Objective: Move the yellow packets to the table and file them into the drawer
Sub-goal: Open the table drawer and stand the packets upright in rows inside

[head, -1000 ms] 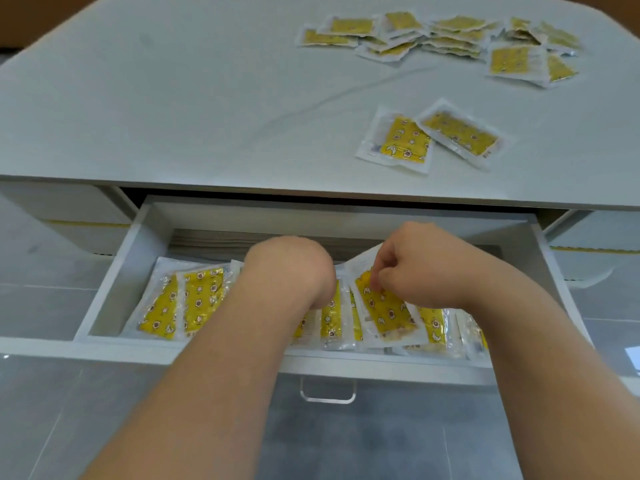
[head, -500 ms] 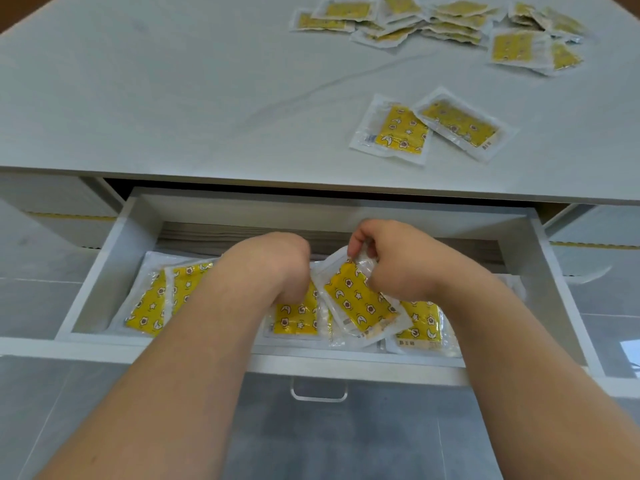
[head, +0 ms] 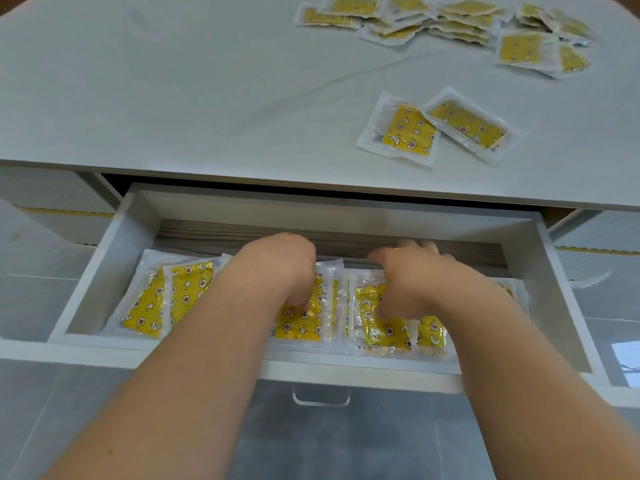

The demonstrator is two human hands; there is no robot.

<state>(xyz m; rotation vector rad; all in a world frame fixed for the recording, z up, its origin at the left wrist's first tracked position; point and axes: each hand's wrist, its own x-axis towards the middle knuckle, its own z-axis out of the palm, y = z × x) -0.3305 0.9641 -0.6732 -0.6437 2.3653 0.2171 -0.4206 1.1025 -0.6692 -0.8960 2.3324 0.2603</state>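
Observation:
The white drawer under the table stands pulled out, with a row of overlapping yellow packets lying in it. My left hand reaches into the middle of the row, fingers bent down, fingertips on one packet; its grip is hidden. My right hand lies spread on the packet beside it and presses it flat. Two more packets sit on the table near its front edge, and a loose pile lies at the far right.
A clear handle hangs on the drawer front. Grey floor tiles show below. The drawer's back strip behind the packets shows bare wood grain.
My right hand has laid down the packet it was pinching and now presses it flat into the row. My left hand stays on the packets in the middle.

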